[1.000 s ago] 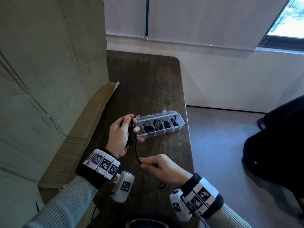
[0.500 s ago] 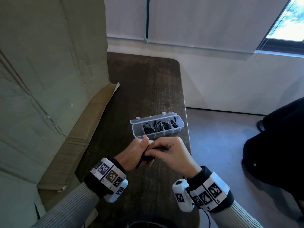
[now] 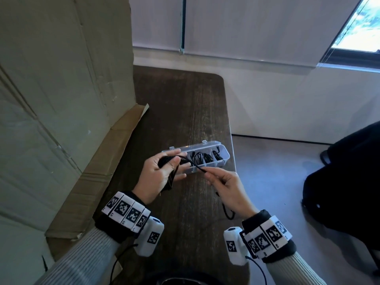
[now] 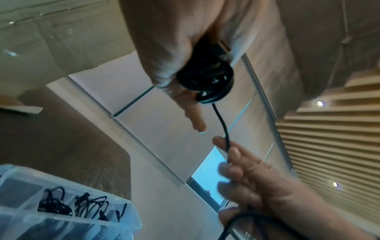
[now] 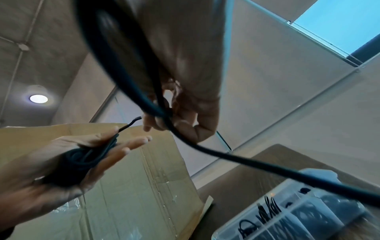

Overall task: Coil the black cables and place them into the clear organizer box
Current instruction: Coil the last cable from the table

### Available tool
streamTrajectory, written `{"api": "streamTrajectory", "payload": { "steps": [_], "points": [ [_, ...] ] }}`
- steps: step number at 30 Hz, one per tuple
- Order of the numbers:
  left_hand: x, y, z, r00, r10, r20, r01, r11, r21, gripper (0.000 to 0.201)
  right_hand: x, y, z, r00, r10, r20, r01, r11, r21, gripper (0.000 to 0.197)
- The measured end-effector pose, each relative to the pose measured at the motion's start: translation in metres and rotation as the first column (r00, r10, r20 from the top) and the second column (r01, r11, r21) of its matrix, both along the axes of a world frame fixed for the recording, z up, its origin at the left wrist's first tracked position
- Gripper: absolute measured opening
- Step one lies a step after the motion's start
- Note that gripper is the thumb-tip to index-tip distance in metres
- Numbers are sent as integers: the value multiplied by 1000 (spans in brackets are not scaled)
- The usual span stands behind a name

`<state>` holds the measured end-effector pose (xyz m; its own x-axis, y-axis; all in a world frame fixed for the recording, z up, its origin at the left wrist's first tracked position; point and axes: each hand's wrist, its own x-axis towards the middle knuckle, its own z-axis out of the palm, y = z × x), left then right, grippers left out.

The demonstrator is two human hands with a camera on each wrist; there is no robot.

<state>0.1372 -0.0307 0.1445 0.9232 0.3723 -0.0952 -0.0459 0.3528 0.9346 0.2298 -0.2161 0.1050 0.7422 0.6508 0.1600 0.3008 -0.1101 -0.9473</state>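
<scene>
A black cable is partly wound into a coil [image 3: 164, 161] that my left hand [image 3: 170, 171] holds in its palm, thumb pressed over the loops, just in front of the clear organizer box [image 3: 225, 154]. In the left wrist view the coil [image 4: 205, 78] sits pinched under the thumb. From it a short span [image 3: 193, 164] runs to my right hand [image 3: 211, 175], which pinches the cable between thumb and fingers. The loose tail [image 3: 226, 212] hangs below that hand onto the table. Several box compartments hold coiled black cables [image 3: 198, 157]; the leftmost is hidden behind my fingers.
The box lies near the right edge of the dark wooden table [image 3: 185, 103]. A tall cardboard sheet [image 3: 61, 89] stands along the left, its flap resting on the table. To the right, on the floor, is a black object [image 3: 345, 182].
Half a second ago both hands met low in front of the box. Now they are apart: the left has risen toward the box with the coil, the right has drawn cable out to the right.
</scene>
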Motion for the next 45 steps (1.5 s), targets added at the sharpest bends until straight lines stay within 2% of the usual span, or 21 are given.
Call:
{"api": "streamTrajectory", "payload": {
  "steps": [3,6,9,13,16,19,21,26,29,30,32,34,36,38,39,41,42,44,45],
  "points": [
    [1,0,3,996,77,52,-70,989,-127,26,-8,5,-8,994,37,-98,-48,993,-106,33],
    [1,-1,3,988,116,101,-94,975,-201,25,-20,12,-8,977,180,-116,-201,958,-204,31],
    [0,2,5,981,163,107,-138,968,-207,24,-26,16,-2,936,308,-169,-340,915,-217,26],
    [2,16,3,949,298,99,-272,938,-216,19,-23,8,10,902,320,-290,-375,913,-159,32],
    [4,30,0,913,395,105,-384,916,-116,16,-22,1,17,922,265,-283,-323,929,-182,35],
    [6,38,-4,898,416,145,-436,886,157,14,-30,-4,29,947,288,-143,-320,883,-342,21],
    [5,42,-8,909,388,151,-416,846,332,14,-36,-8,42,932,358,-53,-350,856,-379,24],
    [7,41,-19,930,344,130,-363,807,466,14,-37,-16,76,922,379,76,-349,901,-258,27],
    [10,32,-24,934,295,199,-353,696,625,12,-42,-13,85,897,440,42,-422,879,-221,27],
    [11,29,-24,938,275,210,-344,681,647,13,-42,-12,84,901,435,4,-426,884,-194,27],
    [12,22,-22,953,217,213,-304,717,627,13,-39,-10,83,932,359,-46,-362,921,-142,26],
    [9,15,-17,962,149,230,-261,755,601,15,-33,-8,80,972,234,-22,-235,963,-136,23],
    [8,9,-15,972,57,226,-186,776,603,17,-28,-4,75,989,137,55,-129,983,-129,20],
    [9,2,-16,985,-62,160,-48,795,605,19,-26,-3,70,984,109,140,-91,988,-128,21],
    [10,-1,-17,988,-115,108,20,769,639,20,-27,-2,70,978,131,160,-112,986,-123,22],
    [11,-3,-19,984,-180,2,119,659,743,15,-31,0,70,967,194,167,-179,979,-100,21],
    [10,-3,-20,974,-223,-26,165,634,756,19,-34,1,72,962,220,164,-209,974,-86,21],
    [5,-4,-15,947,-320,-22,240,662,710,55,-38,2,72,957,243,158,-237,970,-51,20],
    [3,-4,-12,932,-363,-14,269,663,699,66,-37,2,71,962,223,157,-220,975,-34,20]
  ]
}}
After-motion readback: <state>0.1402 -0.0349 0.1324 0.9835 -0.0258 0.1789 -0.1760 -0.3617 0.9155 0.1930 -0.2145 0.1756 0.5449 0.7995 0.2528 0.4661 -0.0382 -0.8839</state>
